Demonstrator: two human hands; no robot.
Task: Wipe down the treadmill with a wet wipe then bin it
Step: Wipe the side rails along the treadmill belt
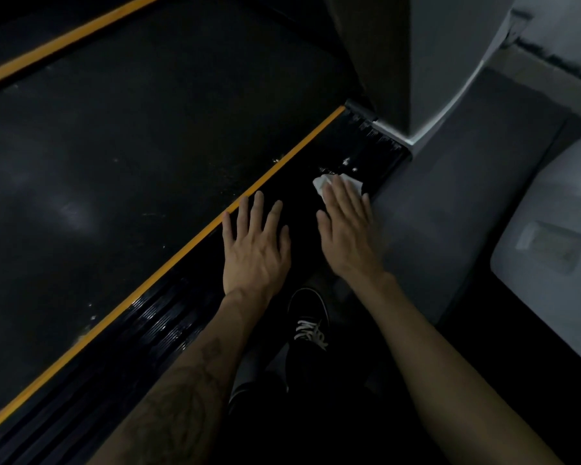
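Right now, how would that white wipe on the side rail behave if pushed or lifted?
The wipe looks crumpled under the right hand's flat fingers, so it is probably limp and would droop. It likely slides easily on the glossy side rail, bunching rather than rolling.

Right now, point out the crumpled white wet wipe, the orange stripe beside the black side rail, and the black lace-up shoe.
crumpled white wet wipe (322, 184), head view, bare left corner beyond the fingertips.
orange stripe (282, 166), head view, upper stretch along the rail.
black lace-up shoe (309, 317), head view, top by the white laces.
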